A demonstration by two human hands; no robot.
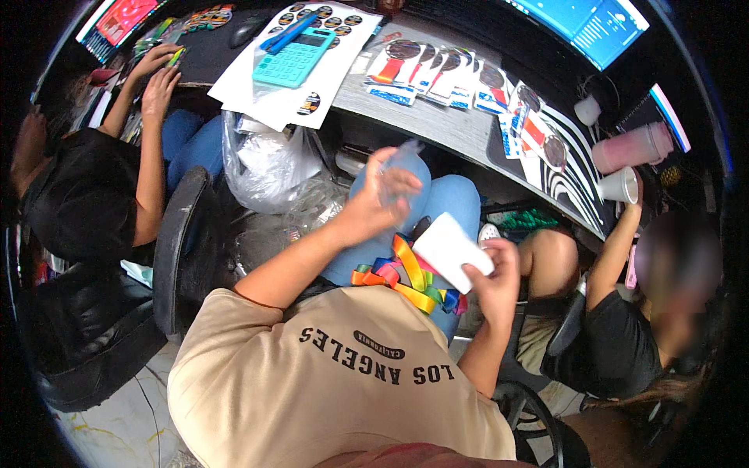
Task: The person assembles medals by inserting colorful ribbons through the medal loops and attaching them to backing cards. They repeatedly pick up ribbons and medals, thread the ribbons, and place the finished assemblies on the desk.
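Note:
My right hand [497, 274] pinches a flat white card [446, 248] by its corner, above my lap. My left hand [386, 191] is raised over my knee and blurred by motion. A see-through plastic piece [407, 154] shows at its fingertips; whether the fingers grip it is not clear. Loose loops of coloured ribbon [409, 274], in orange, yellow, blue, green and pink, lie on my lap just below the card.
On the desk [355, 105] sit printed sheets [242, 90], a turquoise calculator [292, 62] and a row of packs with red ribbon and round dark pieces [425, 70]. A plastic bag [273, 168] hangs left of my knees. Co-workers sit either side; the right one holds a white cup [620, 186].

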